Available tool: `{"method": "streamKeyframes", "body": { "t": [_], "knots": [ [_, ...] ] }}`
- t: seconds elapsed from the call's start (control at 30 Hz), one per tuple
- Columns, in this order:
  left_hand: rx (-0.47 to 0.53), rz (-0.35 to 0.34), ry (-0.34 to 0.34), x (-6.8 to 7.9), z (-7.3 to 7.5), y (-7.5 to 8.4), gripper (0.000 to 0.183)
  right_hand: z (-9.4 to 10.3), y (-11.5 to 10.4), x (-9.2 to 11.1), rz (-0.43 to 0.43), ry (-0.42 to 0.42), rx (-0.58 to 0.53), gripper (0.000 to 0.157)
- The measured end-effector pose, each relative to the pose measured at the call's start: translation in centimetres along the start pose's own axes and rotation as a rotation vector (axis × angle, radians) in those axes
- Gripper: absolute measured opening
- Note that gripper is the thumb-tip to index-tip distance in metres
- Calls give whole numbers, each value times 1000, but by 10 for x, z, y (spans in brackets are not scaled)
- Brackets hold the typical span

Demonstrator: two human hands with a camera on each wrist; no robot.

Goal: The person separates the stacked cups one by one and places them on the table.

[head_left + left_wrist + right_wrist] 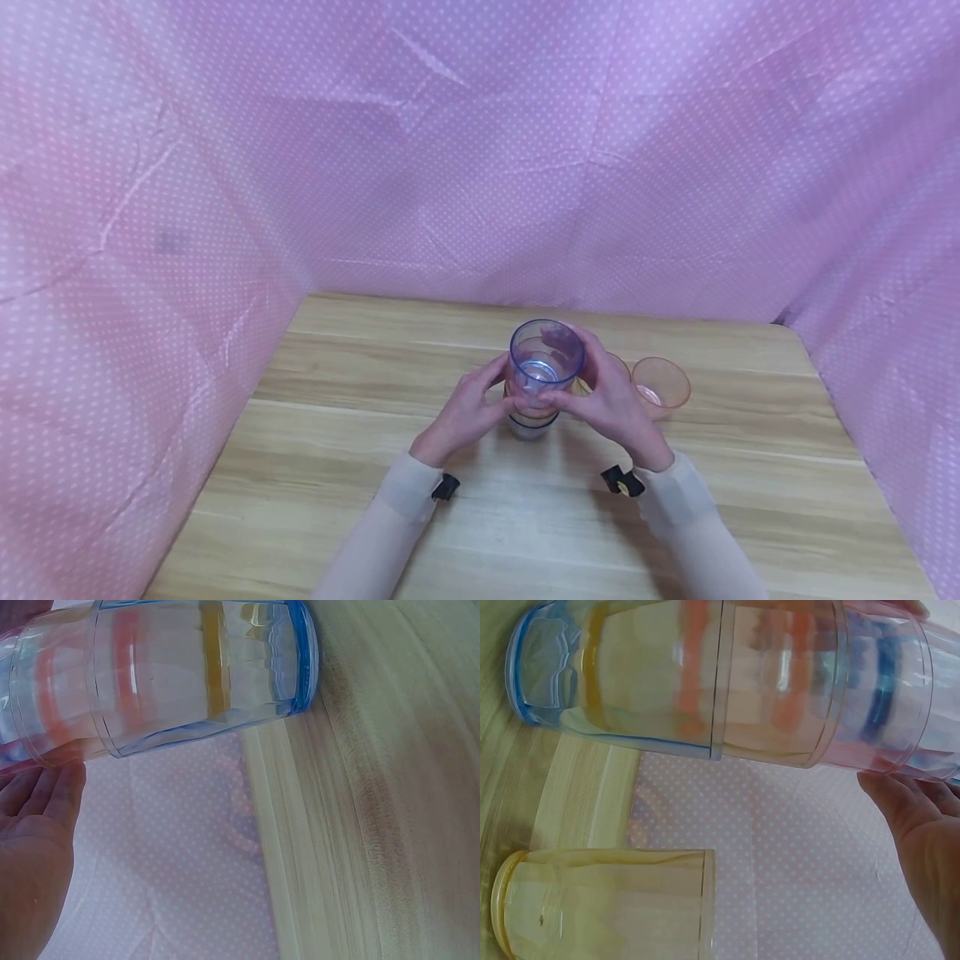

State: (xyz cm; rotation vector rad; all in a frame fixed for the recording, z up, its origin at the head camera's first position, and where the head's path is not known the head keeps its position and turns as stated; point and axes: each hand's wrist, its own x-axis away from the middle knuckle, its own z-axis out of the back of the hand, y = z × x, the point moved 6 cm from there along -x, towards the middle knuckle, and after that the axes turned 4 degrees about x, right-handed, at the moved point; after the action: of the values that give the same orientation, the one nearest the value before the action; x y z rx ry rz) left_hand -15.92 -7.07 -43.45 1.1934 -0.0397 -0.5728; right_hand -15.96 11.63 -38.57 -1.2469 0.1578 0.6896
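A tall stack of nested clear plastic cups (780, 690) stands upright on the table, its lowest cup (247, 667) blue-rimmed at the base. Orange and pink tinted cups sit above that one. On top is a blue cup (547, 354), mouth upward. The left hand (467, 410) holds the upper stack from the left, thumb in front. From the right, the right hand (613, 402) grips around the top cups, with its thumb in front and fingers behind. Some fingers are hidden behind the cups.
A yellow cup (607, 900) stands just right of the stack, partly hidden by the right hand in the head view. Beside it is an orange-pink cup (662, 383). The wooden table (315, 467) meets pink dotted cloth (480, 167) at the back and sides.
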Motion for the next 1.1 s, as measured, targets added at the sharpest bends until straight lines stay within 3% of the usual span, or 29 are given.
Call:
{"method": "streamKeyframes", "body": {
  "t": [0.4, 0.67, 1.1],
  "knots": [
    [-12, 6, -6, 1, 0, 0, 87, 0, 0, 1, 21, 16, 9, 94],
    [-27, 12, 5, 1, -1, -1, 92, 1, -2, 3, 27, 29, 75, 98],
    [-24, 10, 10, 4, -2, 2, 95, -1, -2, 4, -7, 33, -4, 87]
  ]
}}
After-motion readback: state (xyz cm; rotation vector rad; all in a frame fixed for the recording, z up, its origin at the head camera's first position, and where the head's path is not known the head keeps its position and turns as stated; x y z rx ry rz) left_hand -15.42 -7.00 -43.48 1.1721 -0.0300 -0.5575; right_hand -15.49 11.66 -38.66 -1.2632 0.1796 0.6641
